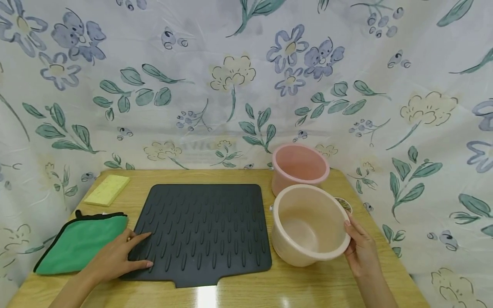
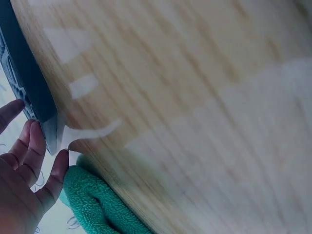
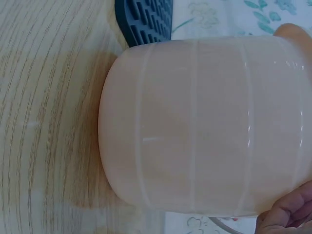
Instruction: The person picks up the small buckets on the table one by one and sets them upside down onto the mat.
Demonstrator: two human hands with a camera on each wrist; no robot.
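Note:
On the left edge of a dark ribbed drying mat point(image 1: 204, 226), my left hand point(image 1: 115, 256) rests with thumb and index finger spread. The left wrist view has these fingers point(image 2: 36, 151) at the mat's edge point(image 2: 36, 87), next to green cloth point(image 2: 97, 200). My right hand point(image 1: 362, 248) grips the right rim of a cream plastic bucket point(image 1: 308, 226), thumb at the rim and the other fingers outside. Nothing shows inside the bucket, which stands right of the mat. In the right wrist view its ringed side wall point(image 3: 204, 126) fills the middle, with my hand point(image 3: 287, 209) at the lower right.
Behind the cream bucket stands a pink bucket point(image 1: 300, 164). A small round patterned item point(image 1: 344, 204) is partly hidden by the cream rim. At the left lie a black-edged green cloth point(image 1: 82, 244) and a yellow sponge cloth point(image 1: 108, 190). A floral curtain point(image 1: 215, 85) surrounds the wooden table point(image 1: 308, 291).

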